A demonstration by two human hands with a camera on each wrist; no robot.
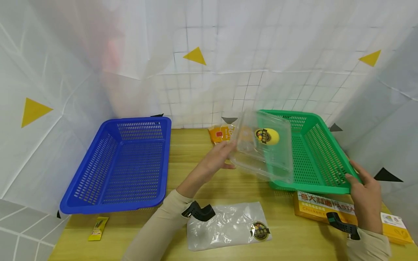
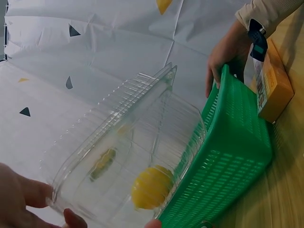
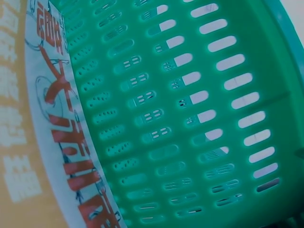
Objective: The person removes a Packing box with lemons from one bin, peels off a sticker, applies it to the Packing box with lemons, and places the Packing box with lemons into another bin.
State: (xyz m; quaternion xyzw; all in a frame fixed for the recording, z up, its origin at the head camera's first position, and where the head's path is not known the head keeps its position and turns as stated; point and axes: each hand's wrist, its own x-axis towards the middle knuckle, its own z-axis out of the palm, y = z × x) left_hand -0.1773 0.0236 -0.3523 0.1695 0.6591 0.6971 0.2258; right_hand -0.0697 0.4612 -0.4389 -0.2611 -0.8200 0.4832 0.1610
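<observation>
My left hand (image 1: 217,157) grips the left edge of a clear plastic clamshell box (image 1: 261,165), which is tilted and overlaps the green basket's left side in the head view. A lemon (image 2: 152,187) shows through the clear plastic, and a round black-and-gold sticker (image 1: 262,136) is on the box. In the left wrist view, thumb and fingers are at the box's near end. My right hand (image 1: 367,194) holds the near right corner of the green basket (image 1: 318,189) by its rim.
A blue basket (image 1: 166,163) stands at left, with a small yellow packet (image 1: 98,228) before it. A clear bag (image 1: 225,226) lies in front. The orange pasta box (image 1: 310,209) lies under my right forearm, and an orange packet (image 1: 219,134) is by the back wall.
</observation>
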